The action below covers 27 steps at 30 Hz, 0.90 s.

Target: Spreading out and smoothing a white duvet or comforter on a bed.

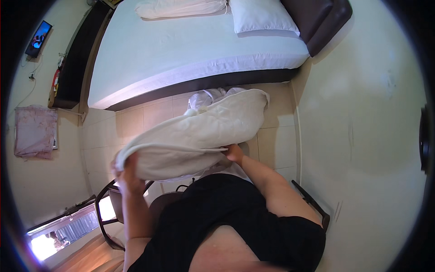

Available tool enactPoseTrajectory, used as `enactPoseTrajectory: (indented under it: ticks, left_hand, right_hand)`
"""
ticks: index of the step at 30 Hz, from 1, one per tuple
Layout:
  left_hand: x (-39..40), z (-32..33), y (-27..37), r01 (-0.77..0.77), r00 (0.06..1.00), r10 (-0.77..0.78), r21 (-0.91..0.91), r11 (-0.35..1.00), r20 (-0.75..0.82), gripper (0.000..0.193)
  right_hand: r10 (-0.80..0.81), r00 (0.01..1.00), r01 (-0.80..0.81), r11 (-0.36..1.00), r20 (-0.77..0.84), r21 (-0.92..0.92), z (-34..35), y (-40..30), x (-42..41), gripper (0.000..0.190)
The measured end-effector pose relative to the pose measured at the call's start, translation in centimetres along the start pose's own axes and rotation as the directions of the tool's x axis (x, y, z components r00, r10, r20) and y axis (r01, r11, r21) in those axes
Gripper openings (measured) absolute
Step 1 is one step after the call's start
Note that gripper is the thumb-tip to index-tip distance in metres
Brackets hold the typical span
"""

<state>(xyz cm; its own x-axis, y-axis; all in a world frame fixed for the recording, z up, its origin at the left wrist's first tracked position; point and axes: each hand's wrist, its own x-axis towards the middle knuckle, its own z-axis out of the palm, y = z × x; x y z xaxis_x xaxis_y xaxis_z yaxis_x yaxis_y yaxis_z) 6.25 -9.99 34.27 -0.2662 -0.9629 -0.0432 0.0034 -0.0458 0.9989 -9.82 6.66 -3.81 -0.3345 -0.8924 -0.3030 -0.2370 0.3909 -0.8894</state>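
Observation:
A large cream-white blanket (pixel 193 132) hangs spread out between my hands, above the tiled floor. My left hand (pixel 131 175) grips its edge at the left, with the fabric folded over near the fingers. At the middle of the near edge, my right hand (pixel 234 153) pinches a hem between thumb and fingers. A small fabric label (pixel 203 110) shows on the far edge. Behind the blanket lies a bunched white cloth (pixel 201 99) on the floor, partly hidden.
Across the floor (pixel 158 112) stands a bed (pixel 170 44) with a white sheet, a pillow (pixel 261 15), a bolster (pixel 180 7) and a dark headboard (pixel 316 20). Chair armrests (pixel 310 199) flank me. A plain wall (pixel 350 119) is at right; a dark cabinet (pixel 80 57) stands left.

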Motion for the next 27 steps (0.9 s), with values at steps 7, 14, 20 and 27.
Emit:
enactPoseTrajectory:
  ticks: [7, 14, 20, 27]
  left_hand:
    - [0.4, -6.9, 3.7, -0.303, 0.953, 0.297, 0.117, 0.946, 0.062, 0.03]
    - [1.2, -8.1, 2.0, -0.31, 0.91, 0.35, 0.195, 0.93, -0.222, 0.032]
    - [2.9, -10.2, 3.8, -0.352, 0.857, 0.287, -0.08, 0.932, -0.429, 0.039]
    - [1.7, -9.1, 4.1, -0.492, 0.772, 0.349, -0.151, 0.858, -0.532, 0.044]
  right_hand:
    - [0.163, 0.957, -0.157, 0.987, -0.241, 0.044, -2.0, 6.1, 0.3, 0.029]
    - [0.185, 0.8, 0.081, 0.909, -0.571, 0.408, -22.2, -2.1, -0.8, 0.022]
    - [-0.291, 0.554, 0.461, 0.887, -0.78, -0.004, -32.0, -10.0, -2.0, 0.013]
    - [0.104, 0.905, -0.335, 0.772, -0.413, -0.541, -21.5, 4.5, -5.5, 0.022]
